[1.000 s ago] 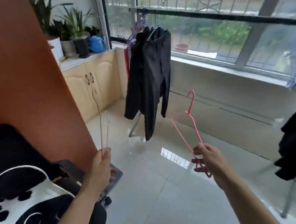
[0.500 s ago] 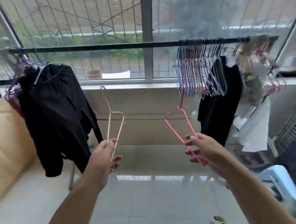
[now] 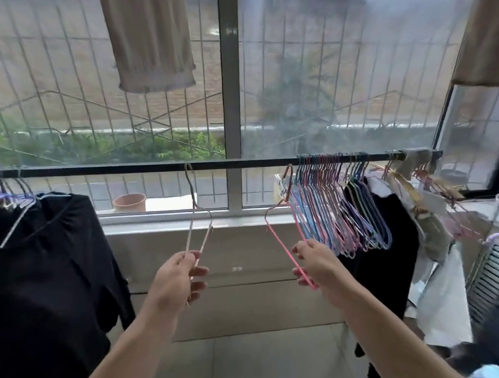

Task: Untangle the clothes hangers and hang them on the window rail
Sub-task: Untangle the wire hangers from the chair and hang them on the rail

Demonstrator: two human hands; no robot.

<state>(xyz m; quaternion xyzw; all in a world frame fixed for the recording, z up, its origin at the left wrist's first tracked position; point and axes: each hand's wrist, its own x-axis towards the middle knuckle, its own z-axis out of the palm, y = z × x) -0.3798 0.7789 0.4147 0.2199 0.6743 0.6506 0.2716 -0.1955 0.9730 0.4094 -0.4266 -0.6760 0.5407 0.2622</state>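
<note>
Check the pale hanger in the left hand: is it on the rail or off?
Cannot tell. The pale hanger's hook overlaps the black rail, but the left hand grips its lower wires, so it may not bear.

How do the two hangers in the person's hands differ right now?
Colour: the pale hanger in the left hand is whitish-pink; the pink hanger in the right hand is saturated pink.
Hook: the pale hanger's hook reaches the black rail; the pink hanger's hook sits just below it, beside the bunched hangers.
Pose: the pale one looks near edge-on and narrow; the pink one shows more of its triangle.
Both are thin wire, gripped at the lower end.
</note>
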